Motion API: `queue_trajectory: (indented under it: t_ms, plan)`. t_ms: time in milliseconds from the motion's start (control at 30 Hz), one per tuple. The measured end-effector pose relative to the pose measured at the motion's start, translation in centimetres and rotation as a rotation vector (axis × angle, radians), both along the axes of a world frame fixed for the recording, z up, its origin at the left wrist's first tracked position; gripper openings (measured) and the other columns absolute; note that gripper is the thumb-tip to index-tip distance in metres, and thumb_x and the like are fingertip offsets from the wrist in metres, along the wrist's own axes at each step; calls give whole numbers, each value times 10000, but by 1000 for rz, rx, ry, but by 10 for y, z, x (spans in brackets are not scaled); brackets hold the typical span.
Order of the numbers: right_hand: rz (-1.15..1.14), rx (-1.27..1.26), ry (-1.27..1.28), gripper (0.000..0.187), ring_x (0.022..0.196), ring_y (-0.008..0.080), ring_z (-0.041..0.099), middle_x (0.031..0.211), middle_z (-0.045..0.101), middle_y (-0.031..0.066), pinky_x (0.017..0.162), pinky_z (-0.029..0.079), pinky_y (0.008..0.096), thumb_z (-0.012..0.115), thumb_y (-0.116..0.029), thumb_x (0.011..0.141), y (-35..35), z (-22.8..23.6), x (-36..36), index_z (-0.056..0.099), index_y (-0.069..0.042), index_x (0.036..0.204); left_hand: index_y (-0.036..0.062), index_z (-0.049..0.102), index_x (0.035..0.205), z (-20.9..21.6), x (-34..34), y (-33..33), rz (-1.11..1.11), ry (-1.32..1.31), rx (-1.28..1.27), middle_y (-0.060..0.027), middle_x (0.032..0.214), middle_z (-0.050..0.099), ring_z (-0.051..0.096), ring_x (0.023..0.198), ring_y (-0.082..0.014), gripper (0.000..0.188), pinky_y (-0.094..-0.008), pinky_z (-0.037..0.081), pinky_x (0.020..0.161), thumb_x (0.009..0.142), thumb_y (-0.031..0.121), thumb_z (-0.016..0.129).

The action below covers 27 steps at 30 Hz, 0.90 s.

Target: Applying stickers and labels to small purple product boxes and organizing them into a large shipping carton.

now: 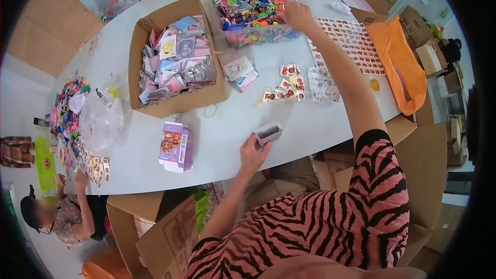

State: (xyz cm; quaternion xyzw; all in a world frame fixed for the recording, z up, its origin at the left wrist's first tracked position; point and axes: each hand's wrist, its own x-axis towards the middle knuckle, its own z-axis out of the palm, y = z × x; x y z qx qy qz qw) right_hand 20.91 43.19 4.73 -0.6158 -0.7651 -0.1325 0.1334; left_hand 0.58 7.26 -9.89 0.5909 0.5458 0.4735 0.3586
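My left hand [252, 156] clamped on open-topped carton [274, 137] — likely light, crushable; I'd hold flat sides gently. Right hand [298, 15] at plastic trinkets [247, 1] — can't tell its grip.

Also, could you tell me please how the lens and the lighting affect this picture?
Head view: the corners are black, and the edge of the white table bends strongly; head view: the light is bright, shadows soft; head view: inside the small box in the left hand, it looks darker.
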Motion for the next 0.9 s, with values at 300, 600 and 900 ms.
queue_trajectory:
  t_ms: [300, 600, 900]
  plan:
    - [98, 220, -61, 169, 715, 249, 680, 847, 691, 100, 625, 526, 309, 633, -194, 798, 43, 9, 62, 656, -54, 890, -11, 570, 957, 1, 1, 6, -10, -1, 12, -180, 838, 659, 668, 753, -318, 279, -379, 535, 657, 759, 118, 718]
    - [100, -136, 1048, 234, 781, 88, 628, 851, 670, 61, 693, 508, 222, 651, -171, 872, 25, 60, 82, 661, 19, 1009, 4, 575, 1010, -4, -2, 3, 0, 72, 5, -124, 851, 691, 683, 765, -195, 297, -305, 532, 695, 761, 90, 713]
    - [524, -544, 1402, 235, 760, 114, 589, 877, 636, 53, 746, 510, 276, 632, -153, 876, -66, 69, 42, 625, 4, 1050, 6, 579, 1010, -3, 0, -1, -19, 65, -31, -123, 862, 693, 670, 764, -185, 308, -304, 521, 702, 768, 129, 724]
